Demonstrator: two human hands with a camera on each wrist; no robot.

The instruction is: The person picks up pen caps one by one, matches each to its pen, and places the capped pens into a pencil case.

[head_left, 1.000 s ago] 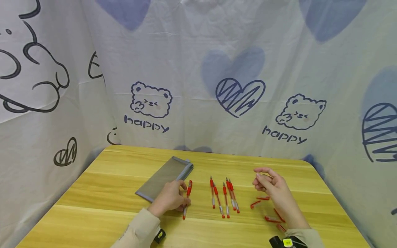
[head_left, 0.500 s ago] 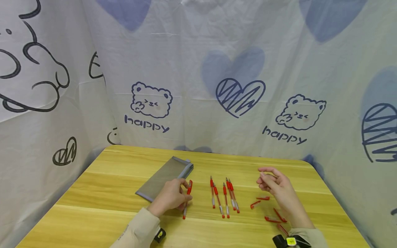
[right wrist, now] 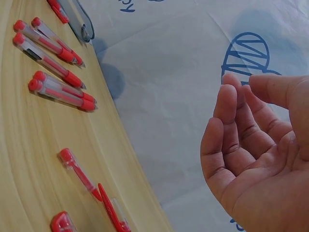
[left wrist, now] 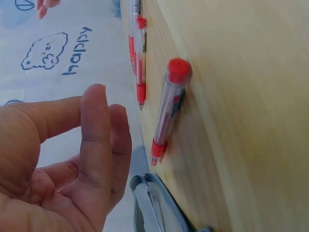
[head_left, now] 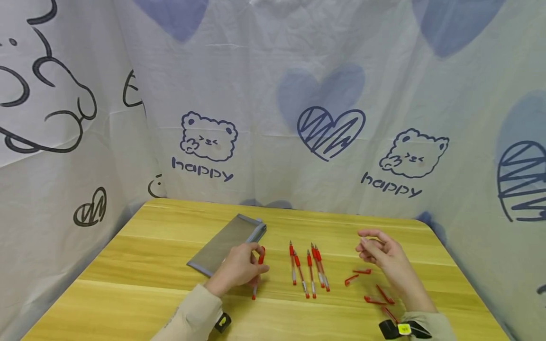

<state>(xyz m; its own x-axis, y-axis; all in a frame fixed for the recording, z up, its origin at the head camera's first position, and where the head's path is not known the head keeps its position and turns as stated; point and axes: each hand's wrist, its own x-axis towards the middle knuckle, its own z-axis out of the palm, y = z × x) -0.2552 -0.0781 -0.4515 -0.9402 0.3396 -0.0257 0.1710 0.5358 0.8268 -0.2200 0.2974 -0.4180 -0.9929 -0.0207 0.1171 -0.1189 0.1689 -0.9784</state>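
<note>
My left hand [head_left: 238,267] hovers beside a red gel pen [head_left: 254,290], overlapping it in the head view. In the left wrist view, a gap shows between the loosely bent fingers [left wrist: 94,140] and that pen [left wrist: 169,106], which lies on the table. The left hand holds nothing. Over the table's right side, my right hand [head_left: 386,255] hangs with thumb and fingertips close together; the right wrist view shows nothing in its fingers [right wrist: 227,104]. Several uncapped red pens [head_left: 310,279] lie in a row between the hands, tips pointing away. Several loose red pen caps [head_left: 374,300] lie below the right hand.
A flat grey mesh zip pouch [head_left: 222,241] lies left of the pens, partly behind my left hand. The wooden table [head_left: 141,265] ends at a white curtain [head_left: 264,156] printed with hearts and bears, which also hangs along both sides.
My right hand has drifted a little to the right, away from the pens. The left hand has shifted slightly up and right over its pen. The pens, caps and pouch stay put.
</note>
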